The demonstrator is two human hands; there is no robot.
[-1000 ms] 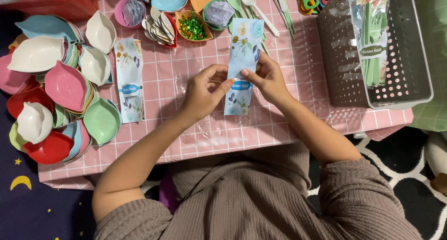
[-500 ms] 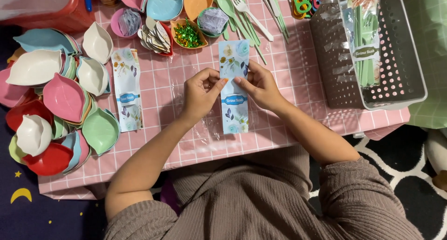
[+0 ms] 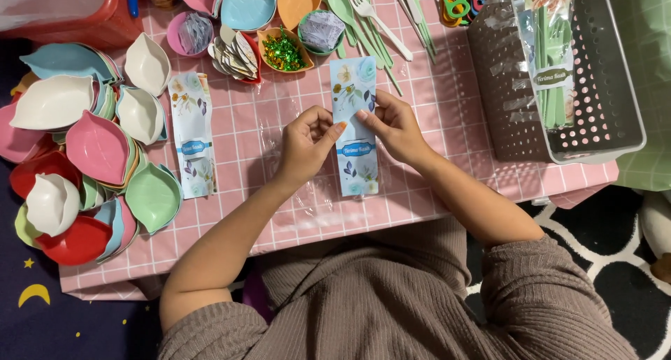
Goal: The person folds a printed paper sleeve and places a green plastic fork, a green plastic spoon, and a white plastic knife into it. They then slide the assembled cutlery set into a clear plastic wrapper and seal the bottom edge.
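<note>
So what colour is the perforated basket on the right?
White basket, head view.

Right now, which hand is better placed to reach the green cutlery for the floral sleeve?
Probably the right hand: it grips the floral sleeve near its top, closest to the green cutlery. The left hand holds the sleeve's middle edge, lower down.

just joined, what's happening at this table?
A person holds a long floral-printed card in a clear sleeve over the pink checked table, left hand and right hand pinching its middle. A matching card lies to the left, beside stacked leaf-shaped plastic bowls. A white perforated basket on the right holds packed green cutlery.
</note>
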